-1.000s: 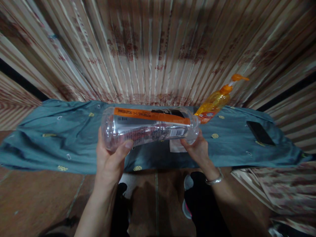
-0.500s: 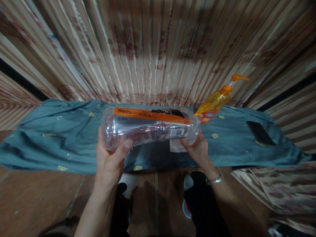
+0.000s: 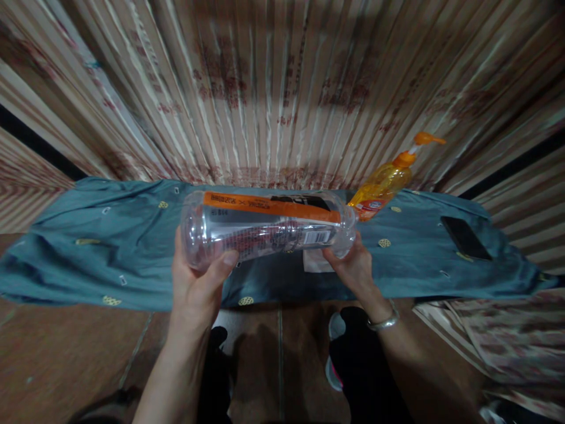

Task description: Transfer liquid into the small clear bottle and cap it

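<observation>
Cream and brown-red, the pleated curtain (image 3: 265,88) fills most of what we see, backing a long surface draped in teal cloth (image 3: 132,250). Over the middle of that cloth, the transparent bottle (image 3: 265,235) lies crosswise between our hands, its orange-and-grey label facing us. Beyond its narrower end, the amber pump bottle (image 3: 382,185) seems to stand upright; the two overlap in our view, and we cannot tell whether they touch.

Our left hand (image 3: 196,288) is curled around the broad end, thumb pressed along the near side, the other fingers mostly hidden. Our right hand (image 3: 355,268) is closed around the narrower end, part of its grip out of sight.

We judge the smooth plastic could slip if our left thumb eased off, since the broad end has little else visibly steadying it. Swinging the narrow end right could knock the pump bottle over, perhaps towards the dark phone (image 3: 465,237). The pale flat piece (image 3: 315,262) partly under the bottle could be dragged if our right hand dropped. Smallest is the bracelet (image 3: 384,322) on our right wrist.
</observation>
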Available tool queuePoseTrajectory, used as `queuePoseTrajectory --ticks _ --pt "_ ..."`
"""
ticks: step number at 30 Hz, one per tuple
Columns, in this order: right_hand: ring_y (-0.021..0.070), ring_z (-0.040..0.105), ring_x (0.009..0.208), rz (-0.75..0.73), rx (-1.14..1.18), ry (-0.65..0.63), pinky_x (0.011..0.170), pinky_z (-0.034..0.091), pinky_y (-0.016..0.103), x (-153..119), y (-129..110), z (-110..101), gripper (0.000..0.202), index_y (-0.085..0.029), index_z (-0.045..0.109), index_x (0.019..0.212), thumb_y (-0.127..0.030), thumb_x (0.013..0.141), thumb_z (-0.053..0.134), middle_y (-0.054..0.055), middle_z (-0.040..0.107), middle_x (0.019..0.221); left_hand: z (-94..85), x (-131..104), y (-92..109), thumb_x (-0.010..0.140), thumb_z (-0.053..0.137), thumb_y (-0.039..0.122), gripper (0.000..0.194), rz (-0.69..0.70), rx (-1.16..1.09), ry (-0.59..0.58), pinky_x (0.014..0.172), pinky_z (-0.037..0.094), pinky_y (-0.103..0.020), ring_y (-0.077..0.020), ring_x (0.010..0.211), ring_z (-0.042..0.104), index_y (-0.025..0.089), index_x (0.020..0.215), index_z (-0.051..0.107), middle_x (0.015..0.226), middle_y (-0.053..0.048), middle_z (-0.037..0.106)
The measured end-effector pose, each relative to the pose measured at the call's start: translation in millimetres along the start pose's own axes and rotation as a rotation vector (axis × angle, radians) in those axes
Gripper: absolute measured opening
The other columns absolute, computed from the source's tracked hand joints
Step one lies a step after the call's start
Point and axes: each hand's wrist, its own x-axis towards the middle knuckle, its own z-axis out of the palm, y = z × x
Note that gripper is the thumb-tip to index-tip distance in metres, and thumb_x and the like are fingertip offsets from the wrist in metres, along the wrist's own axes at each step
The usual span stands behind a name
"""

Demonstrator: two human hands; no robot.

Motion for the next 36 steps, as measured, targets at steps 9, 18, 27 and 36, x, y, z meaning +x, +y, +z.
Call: queuePoseTrajectory --ticks 9,18,27,36 --pt "0.0341 0.074 0.086 0.001 -0.02 0.007 0.072 0.058 0.043 0.7 0.4 0.4 0.083 -0.01 0.052 0.132 -0.07 0.075 0.058 0.018 0.076 0.1 3.7 0.9 2.0 0.053 0.091 0.04 0.073 -0.026 -0.005 0.036 0.102 0.047 -0.06 -0.0286 0.095 0.067 0.028 0.121 0.064 0.1 -0.004 0.068" --pt "0.0348 0.074 0.088 0.021 0.002 -0.007 0.074 0.058 0.043 0.9 -1.8 -1.1 0.083 -0.009 0.053 0.132 -0.068 0.073 0.06 0.019 0.076 0.102 3.2 0.1 3.7 0.053 0.092 0.038 0.072 -0.018 -0.012 0.032 0.105 0.046 -0.062 -0.0297 0.098 0.068 0.029 0.12 0.066 0.102 -0.004 0.07" --pt "0.0339 0.074 0.085 0.027 0.005 -0.015 0.072 0.058 0.042 1.2 -1.3 -1.1 0.08 -0.011 0.053 0.13 -0.067 0.073 0.06 0.017 0.076 0.099 3.5 2.0 3.5 0.047 0.093 0.04 0.078 -0.033 -0.018 0.053 0.107 0.042 -0.067 -0.0293 0.098 0.068 0.029 0.12 0.066 0.106 -0.004 0.069" --pt "0.0344 0.074 0.088 0.014 0.01 -0.002 0.075 0.058 0.044 0.3 -0.6 -0.6 0.081 -0.011 0.053 0.132 -0.066 0.074 0.061 0.018 0.076 0.102 1.4 1.6 3.2 0.05 0.092 0.043 0.078 -0.006 0.027 0.04 0.102 0.047 -0.064 -0.0259 0.089 0.067 0.031 0.122 0.065 0.1 -0.003 0.067"
